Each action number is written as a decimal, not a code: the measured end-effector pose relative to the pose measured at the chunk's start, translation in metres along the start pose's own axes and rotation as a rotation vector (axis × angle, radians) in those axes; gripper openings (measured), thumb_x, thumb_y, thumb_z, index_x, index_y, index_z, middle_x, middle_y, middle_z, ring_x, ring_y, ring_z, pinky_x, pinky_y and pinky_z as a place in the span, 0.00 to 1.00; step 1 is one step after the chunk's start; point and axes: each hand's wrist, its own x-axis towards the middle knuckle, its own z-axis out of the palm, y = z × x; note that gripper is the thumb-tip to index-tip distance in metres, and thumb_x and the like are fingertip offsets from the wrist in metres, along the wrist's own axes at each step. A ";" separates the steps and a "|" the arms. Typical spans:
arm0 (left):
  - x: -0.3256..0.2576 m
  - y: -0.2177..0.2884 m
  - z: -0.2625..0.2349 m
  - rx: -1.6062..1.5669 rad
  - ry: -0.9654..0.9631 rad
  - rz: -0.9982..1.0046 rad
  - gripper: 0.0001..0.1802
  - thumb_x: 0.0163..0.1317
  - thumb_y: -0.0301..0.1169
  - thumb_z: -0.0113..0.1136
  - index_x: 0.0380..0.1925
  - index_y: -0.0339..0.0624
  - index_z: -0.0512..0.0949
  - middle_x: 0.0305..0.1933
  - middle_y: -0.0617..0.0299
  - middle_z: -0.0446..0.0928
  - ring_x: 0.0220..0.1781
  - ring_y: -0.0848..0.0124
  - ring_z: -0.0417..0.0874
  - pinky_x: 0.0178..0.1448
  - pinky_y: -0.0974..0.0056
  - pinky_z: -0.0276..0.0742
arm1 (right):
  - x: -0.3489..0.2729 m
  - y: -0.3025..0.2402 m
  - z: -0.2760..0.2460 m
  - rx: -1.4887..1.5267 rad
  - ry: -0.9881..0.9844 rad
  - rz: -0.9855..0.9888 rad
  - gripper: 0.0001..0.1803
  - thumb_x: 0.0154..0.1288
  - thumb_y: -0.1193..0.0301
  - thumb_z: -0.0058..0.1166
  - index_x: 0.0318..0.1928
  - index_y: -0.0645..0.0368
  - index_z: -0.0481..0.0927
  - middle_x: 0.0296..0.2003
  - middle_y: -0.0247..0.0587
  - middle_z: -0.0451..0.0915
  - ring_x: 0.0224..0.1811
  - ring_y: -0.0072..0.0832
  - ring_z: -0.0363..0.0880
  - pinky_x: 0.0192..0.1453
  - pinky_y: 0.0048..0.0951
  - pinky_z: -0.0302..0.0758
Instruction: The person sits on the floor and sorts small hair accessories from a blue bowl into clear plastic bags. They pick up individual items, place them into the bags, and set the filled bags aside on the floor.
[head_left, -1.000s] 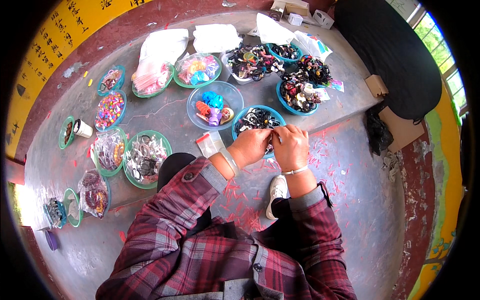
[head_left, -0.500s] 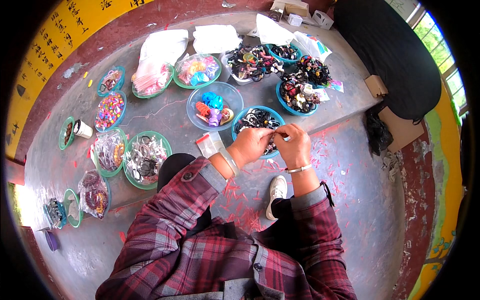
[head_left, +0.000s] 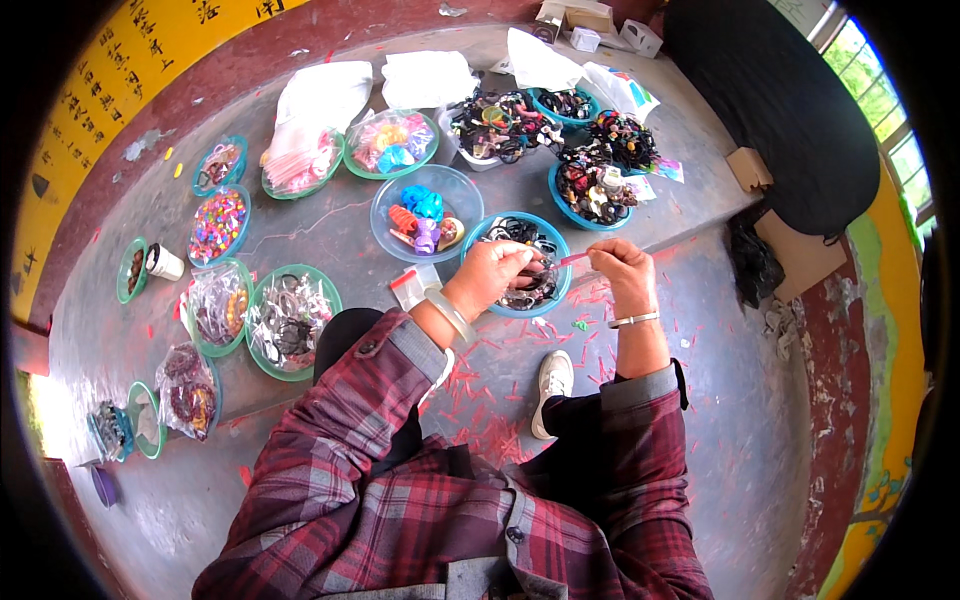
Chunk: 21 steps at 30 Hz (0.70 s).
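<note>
Head view: red scraps [head_left: 488, 437] litter floor [head_left: 745, 420] below the right hand [head_left: 625, 275].

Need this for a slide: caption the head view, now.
Right hand pinches a thin pink strip; left hand is over a blue bowl of mostly dark bands.

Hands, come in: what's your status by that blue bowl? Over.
Left hand over blue bowl, grip unclear. Right hand to the bowl's right, pinching thin pinkish-red strip. Nothing visibly in the way.

Glossy plas. bowl [head_left: 510, 311], matt cloth sleeve [head_left: 335, 405], shiny metal-look bangle [head_left: 634, 320], semi-gloss flr [head_left: 740, 430]
</note>
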 end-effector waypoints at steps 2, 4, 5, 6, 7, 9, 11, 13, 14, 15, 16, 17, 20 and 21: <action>0.001 0.002 -0.002 -0.006 0.023 -0.019 0.14 0.63 0.31 0.46 0.41 0.31 0.73 0.39 0.55 0.76 0.41 0.70 0.78 0.45 0.69 0.77 | 0.003 0.000 -0.012 -0.014 0.031 -0.007 0.05 0.49 0.77 0.54 0.29 0.65 0.80 0.23 0.30 0.76 0.25 0.16 0.70 0.30 0.17 0.67; 0.001 0.003 -0.001 -0.010 0.044 -0.024 0.14 0.63 0.31 0.47 0.41 0.30 0.72 0.40 0.55 0.75 0.44 0.69 0.77 0.46 0.68 0.76 | 0.006 0.003 -0.025 -0.102 0.063 -0.004 0.06 0.49 0.76 0.54 0.29 0.65 0.80 0.23 0.30 0.76 0.25 0.16 0.71 0.30 0.18 0.67; 0.000 0.004 -0.001 -0.016 0.056 -0.026 0.14 0.63 0.32 0.47 0.41 0.30 0.72 0.41 0.55 0.75 0.44 0.69 0.77 0.46 0.68 0.76 | 0.009 0.007 -0.033 -0.146 0.077 -0.002 0.06 0.49 0.76 0.54 0.29 0.65 0.80 0.23 0.31 0.76 0.26 0.16 0.71 0.30 0.18 0.68; -0.001 0.007 0.000 -0.023 0.067 -0.028 0.14 0.63 0.32 0.47 0.41 0.30 0.72 0.41 0.56 0.75 0.44 0.69 0.77 0.45 0.68 0.75 | 0.012 0.015 -0.042 -0.235 0.090 -0.029 0.08 0.48 0.74 0.55 0.29 0.64 0.80 0.23 0.33 0.78 0.26 0.18 0.72 0.31 0.20 0.69; -0.003 0.008 0.000 -0.030 0.079 -0.030 0.14 0.63 0.32 0.47 0.41 0.30 0.72 0.41 0.56 0.74 0.44 0.70 0.77 0.45 0.68 0.75 | 0.014 0.018 -0.049 -0.310 0.104 -0.029 0.08 0.47 0.73 0.55 0.29 0.64 0.80 0.23 0.34 0.78 0.26 0.19 0.73 0.31 0.21 0.69; -0.003 0.009 -0.001 -0.022 0.074 -0.045 0.14 0.63 0.32 0.47 0.41 0.31 0.72 0.42 0.57 0.74 0.45 0.70 0.76 0.45 0.68 0.75 | 0.016 0.022 -0.062 -0.459 0.132 -0.027 0.09 0.46 0.72 0.56 0.29 0.64 0.80 0.22 0.37 0.78 0.25 0.21 0.73 0.32 0.23 0.70; -0.002 0.008 0.000 -0.012 0.074 -0.048 0.14 0.63 0.32 0.47 0.41 0.31 0.72 0.42 0.57 0.74 0.45 0.70 0.77 0.45 0.68 0.75 | 0.020 0.038 -0.078 -0.652 0.111 -0.041 0.09 0.47 0.69 0.54 0.29 0.60 0.81 0.24 0.44 0.79 0.27 0.30 0.77 0.34 0.28 0.72; -0.003 0.008 -0.001 -0.010 0.077 -0.044 0.14 0.63 0.32 0.47 0.41 0.31 0.72 0.42 0.57 0.74 0.44 0.70 0.77 0.45 0.68 0.75 | 0.020 0.044 -0.088 -0.829 0.077 -0.008 0.09 0.48 0.67 0.53 0.29 0.58 0.82 0.26 0.46 0.80 0.29 0.34 0.78 0.36 0.31 0.72; -0.003 0.007 -0.001 -0.011 0.077 -0.042 0.14 0.63 0.32 0.47 0.41 0.31 0.72 0.41 0.57 0.74 0.44 0.70 0.77 0.44 0.68 0.75 | 0.019 0.046 -0.092 -0.876 0.060 0.017 0.10 0.48 0.67 0.52 0.29 0.56 0.82 0.26 0.46 0.80 0.29 0.35 0.78 0.37 0.32 0.72; -0.003 0.007 -0.001 -0.011 0.076 -0.041 0.14 0.63 0.32 0.47 0.41 0.31 0.72 0.41 0.57 0.74 0.44 0.70 0.77 0.44 0.68 0.75 | 0.018 0.047 -0.096 -0.922 0.042 0.043 0.10 0.48 0.66 0.52 0.29 0.55 0.82 0.27 0.45 0.80 0.30 0.36 0.78 0.38 0.33 0.72; -0.003 0.007 0.000 -0.019 0.073 -0.033 0.14 0.63 0.32 0.48 0.41 0.31 0.73 0.42 0.57 0.74 0.44 0.70 0.77 0.44 0.68 0.75 | 0.017 0.050 -0.101 -0.967 0.023 0.069 0.10 0.48 0.65 0.51 0.29 0.54 0.83 0.28 0.45 0.80 0.31 0.37 0.78 0.38 0.34 0.72; -0.002 0.007 0.002 -0.016 0.072 -0.036 0.14 0.63 0.32 0.48 0.40 0.31 0.73 0.42 0.57 0.74 0.44 0.70 0.77 0.44 0.68 0.75 | 0.018 0.058 -0.111 -0.991 -0.008 0.056 0.10 0.48 0.66 0.52 0.28 0.55 0.83 0.27 0.44 0.80 0.30 0.35 0.78 0.38 0.32 0.72; -0.002 0.007 0.005 -0.003 0.072 -0.039 0.14 0.63 0.32 0.48 0.40 0.32 0.73 0.41 0.57 0.75 0.43 0.70 0.77 0.44 0.68 0.75 | 0.019 0.072 -0.130 -0.999 -0.066 0.090 0.09 0.47 0.66 0.53 0.27 0.56 0.83 0.26 0.41 0.81 0.30 0.31 0.78 0.39 0.30 0.73; -0.002 0.006 0.004 0.003 0.068 -0.039 0.14 0.63 0.32 0.48 0.40 0.32 0.73 0.40 0.57 0.75 0.43 0.70 0.78 0.44 0.68 0.75 | 0.017 0.074 -0.135 -0.963 -0.056 0.152 0.10 0.47 0.66 0.53 0.26 0.56 0.83 0.26 0.41 0.81 0.30 0.31 0.78 0.39 0.30 0.73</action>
